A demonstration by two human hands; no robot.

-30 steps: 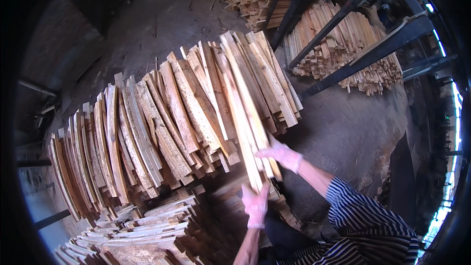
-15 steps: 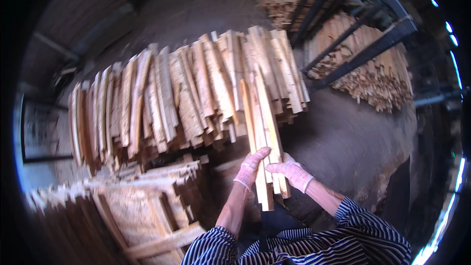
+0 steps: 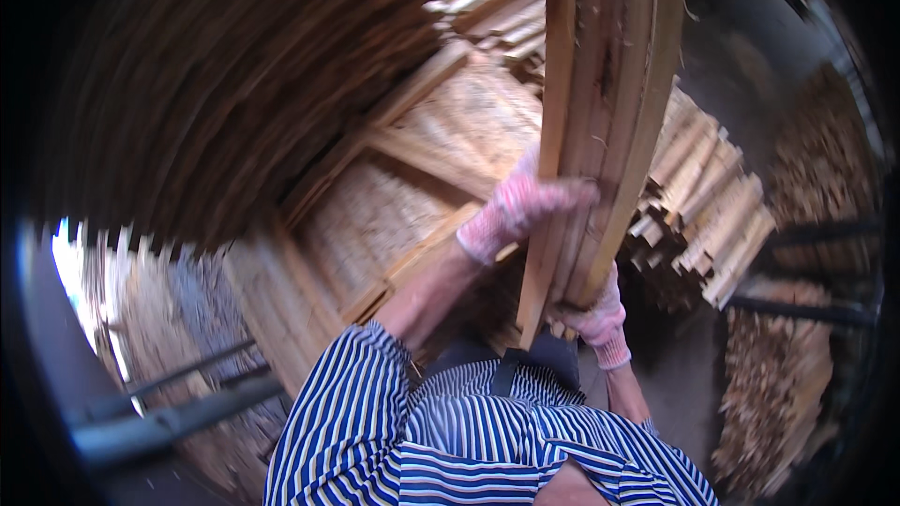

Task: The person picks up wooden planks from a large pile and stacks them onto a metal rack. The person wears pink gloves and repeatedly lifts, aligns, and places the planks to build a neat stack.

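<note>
A bundle of several long wooden strips (image 3: 595,103) stands nearly upright in front of me, its upper end running out of the top edge of the view. My right hand (image 3: 601,322), in a pinkish-white knit glove, grips the bundle's lower end from the right and below; part of its fingers is hidden by the wood. Higher up on the left, my left hand (image 3: 520,209), gloved alike, lies around the strips' side, its fingers reaching across their front and slightly blurred.
A wooden crate-like frame with panels (image 3: 375,211) stands to the left. Behind it rises a tall dark stack of boards (image 3: 234,84). Another pile of strips (image 3: 703,197) lies behind the bundle to the right, with more wood piles (image 3: 773,394) beyond. A metal pipe (image 3: 178,422) crosses the lower left.
My view has swung left toward the panelled frame and tall stack. The strips have come up from a lowered slant to nearly upright, and my right hand is now at their lower end.
</note>
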